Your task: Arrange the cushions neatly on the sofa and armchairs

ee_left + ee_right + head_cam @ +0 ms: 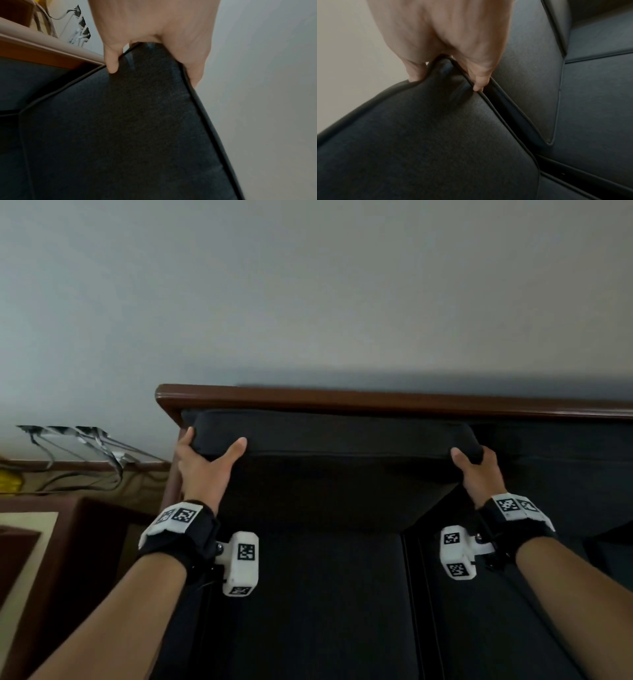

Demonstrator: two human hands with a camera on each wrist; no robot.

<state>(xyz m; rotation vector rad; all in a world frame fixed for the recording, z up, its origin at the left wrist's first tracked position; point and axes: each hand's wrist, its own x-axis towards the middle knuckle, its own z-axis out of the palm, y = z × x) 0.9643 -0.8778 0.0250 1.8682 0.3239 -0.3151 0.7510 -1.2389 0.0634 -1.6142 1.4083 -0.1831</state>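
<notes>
Head view: a dark back cushion (329,460) stands against the sofa (308,594) backrest, at the sofa's left end. The left hand (202,463) grips its upper left corner, thumb on the front face, fingers over the top. The right hand (474,470) grips the upper right corner in the same way. The wooden top rail (342,398) runs just behind the cushion's top edge, with a plain wall (308,285) above it. Seat cushions (308,611) lie below, a narrow seam between them. A side table (44,529) stands to the left of the sofa, cables (85,453) behind it.

Left wrist view: the left hand (154,33) pinches the back cushion (128,128) corner, thumb (111,60) pressing the front, fingers behind the piped edge. The fabric is a matte, fine weave. The wooden armrest (42,50) sits just beside this corner, leaving a thin dark gap.

Right wrist view: the right hand (445,40) clamps the back cushion (419,135) corner, denting the soft padding. A neighbouring back cushion (530,88) stands just beside it, a narrow gap between their piped edges
</notes>
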